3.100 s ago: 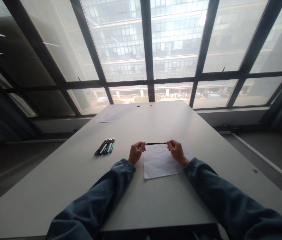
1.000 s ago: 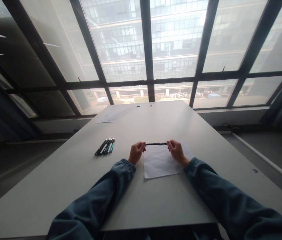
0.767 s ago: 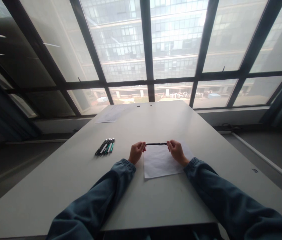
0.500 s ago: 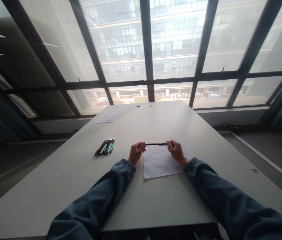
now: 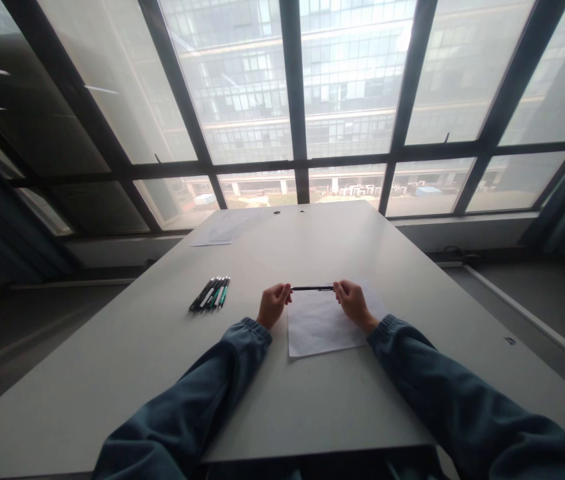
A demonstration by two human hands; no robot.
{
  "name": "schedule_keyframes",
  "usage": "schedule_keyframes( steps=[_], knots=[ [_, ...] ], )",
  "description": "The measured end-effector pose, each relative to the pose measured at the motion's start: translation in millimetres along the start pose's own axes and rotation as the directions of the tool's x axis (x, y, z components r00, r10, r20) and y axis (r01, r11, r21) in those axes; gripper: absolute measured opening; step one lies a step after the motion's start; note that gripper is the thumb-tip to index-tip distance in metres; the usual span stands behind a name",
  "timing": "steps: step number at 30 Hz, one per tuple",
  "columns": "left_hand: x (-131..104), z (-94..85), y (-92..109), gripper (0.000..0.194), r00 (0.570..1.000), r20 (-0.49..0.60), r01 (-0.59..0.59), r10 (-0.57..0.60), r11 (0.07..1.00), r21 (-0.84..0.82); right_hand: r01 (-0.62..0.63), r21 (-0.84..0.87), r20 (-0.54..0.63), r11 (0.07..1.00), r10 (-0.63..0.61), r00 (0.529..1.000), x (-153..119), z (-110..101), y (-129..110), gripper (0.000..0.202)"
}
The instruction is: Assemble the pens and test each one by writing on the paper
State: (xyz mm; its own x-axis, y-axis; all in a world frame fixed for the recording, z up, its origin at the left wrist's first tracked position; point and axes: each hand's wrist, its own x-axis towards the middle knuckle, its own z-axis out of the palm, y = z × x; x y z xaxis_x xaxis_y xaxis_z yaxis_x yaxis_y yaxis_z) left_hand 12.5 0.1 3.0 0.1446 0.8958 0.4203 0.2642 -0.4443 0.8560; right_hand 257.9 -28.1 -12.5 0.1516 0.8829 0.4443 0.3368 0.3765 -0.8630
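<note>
A dark pen (image 5: 312, 289) is stretched level between my two hands, above the far part of a white paper sheet (image 5: 319, 327). My left hand (image 5: 275, 304) pinches its left end, just beyond the sheet's left edge. At the other end, my right hand (image 5: 354, 303) closes its fingertips on the pen, over the sheet's right side. The very tips of the pen are hidden in my fingers. To the left of my left hand lies a row of several pens (image 5: 210, 294), black, white and green, side by side.
The white table (image 5: 262, 387) reaches away toward the tall windows. More paper (image 5: 217, 231) lies at its far left. A small round dark spot (image 5: 277, 213) shows near the far edge, and a small dark mark (image 5: 510, 341) is on the right side.
</note>
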Motion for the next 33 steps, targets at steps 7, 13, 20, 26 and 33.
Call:
schedule_keyframes(
  steps=[7,13,20,26,33],
  knots=[
    [-0.6,-0.4,1.7,0.046,1.000,-0.004,0.000,0.000,1.000,0.010,0.004,-0.005,-0.004,1.000,-0.004,1.000,0.5,0.2,0.3,0.043],
    [-0.9,-0.2,3.2,0.047,1.000,-0.006,0.000,0.000,1.000,0.010,0.004,-0.002,-0.008,1.000,-0.004,1.000,0.3,0.3,1.3,0.043],
    [-1.4,0.0,4.6,0.048,1.000,-0.009,-0.001,0.001,1.000,0.017,0.008,-0.010,-0.004,1.000,-0.008,1.000,0.7,0.3,2.2,0.044],
    [-1.1,0.0,3.0,0.047,1.000,-0.007,-0.005,0.005,1.000,0.021,0.008,0.001,-0.002,1.000,-0.008,1.000,0.5,0.3,2.3,0.044],
    [-1.5,-0.2,3.2,0.049,1.000,0.000,0.001,-0.001,1.000,0.005,0.003,-0.006,-0.002,1.000,-0.003,1.000,0.2,0.2,1.3,0.046]
  ],
)
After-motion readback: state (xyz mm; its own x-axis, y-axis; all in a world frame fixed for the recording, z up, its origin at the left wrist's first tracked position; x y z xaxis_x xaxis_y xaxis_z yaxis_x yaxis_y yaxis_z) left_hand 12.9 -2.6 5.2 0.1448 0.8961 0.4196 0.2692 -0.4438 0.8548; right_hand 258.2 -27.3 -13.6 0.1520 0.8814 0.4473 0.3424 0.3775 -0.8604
